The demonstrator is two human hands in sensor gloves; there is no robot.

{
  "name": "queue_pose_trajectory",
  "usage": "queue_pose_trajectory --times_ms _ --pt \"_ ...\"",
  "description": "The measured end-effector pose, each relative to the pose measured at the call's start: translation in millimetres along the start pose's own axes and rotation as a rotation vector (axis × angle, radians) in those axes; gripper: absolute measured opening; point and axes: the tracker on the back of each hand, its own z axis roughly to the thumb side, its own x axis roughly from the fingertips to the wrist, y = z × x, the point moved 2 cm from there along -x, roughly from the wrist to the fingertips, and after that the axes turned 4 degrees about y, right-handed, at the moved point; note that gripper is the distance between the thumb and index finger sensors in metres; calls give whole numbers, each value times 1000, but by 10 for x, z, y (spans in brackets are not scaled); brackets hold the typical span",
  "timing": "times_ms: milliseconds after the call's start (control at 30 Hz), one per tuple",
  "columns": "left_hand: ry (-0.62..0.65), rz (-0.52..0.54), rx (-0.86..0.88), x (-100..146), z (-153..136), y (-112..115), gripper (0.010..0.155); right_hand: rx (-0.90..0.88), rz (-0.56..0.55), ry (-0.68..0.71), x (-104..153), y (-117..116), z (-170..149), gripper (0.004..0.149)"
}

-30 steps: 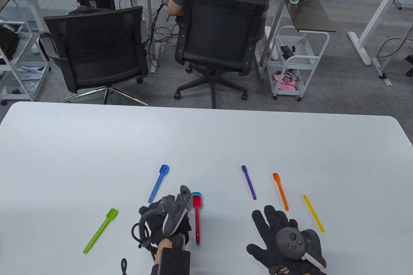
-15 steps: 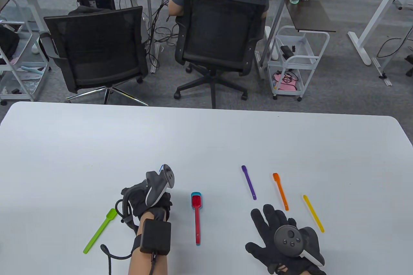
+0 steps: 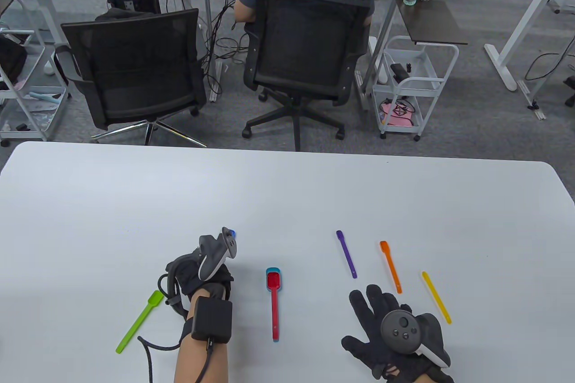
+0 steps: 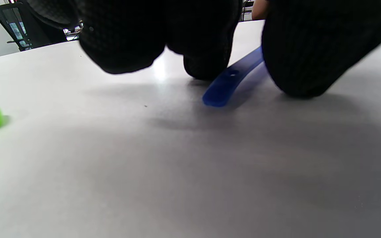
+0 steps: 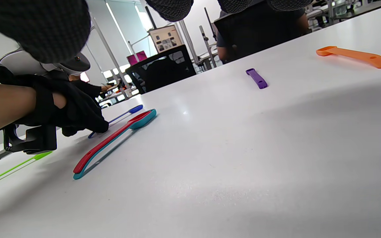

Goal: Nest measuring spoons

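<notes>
The left hand (image 3: 202, 273) pinches the thin blue spoon (image 4: 232, 77) flat on the worktop (image 3: 287, 194), which may slip sideways; the right hand (image 3: 395, 333) rests released.

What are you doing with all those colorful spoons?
The measuring spoons are being nested by size. The red spoon already sits inside a teal spoon. The left hand is down over the blue spoon, fingertips at its handle. The right hand lies flat and spread on the table. The green spoon, purple spoon, orange spoon and yellow spoon lie loose.
</notes>
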Motion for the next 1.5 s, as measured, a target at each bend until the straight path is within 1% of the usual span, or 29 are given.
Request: queue_pose_trajectory --times_ms 133,400,467,833,967,1100,1267,1333,1500 --pt "-2 4 -14 -5 -2 15 73 0 -1 -1 -1 1 -2 94" --pt "-18 25 12 -13 -17 44 67 2 5 -3 -6 -7 -4 94" --pt "-12 33 -7 -11 -4 43 66 3 6 -4 -7 -9 -4 94" --pt "12 62 9 -19 -19 53 59 3 11 -10 -15 -17 -6 94" --pt "30 85 22 -29 -27 62 59 3 15 -12 -20 -22 -5 94" --pt "20 93 49 -29 -49 67 59 3 16 -13 -23 -25 -6 94" --pt "2 105 59 32 -39 73 58 0 9 -13 -22 -17 -12 94" --pt "-6 130 59 97 -26 52 58 -1 7 -10 -21 -16 -12 93" --pt "-25 133 70 295 0 -6 58 -1 9 -10 -19 -23 -16 94"
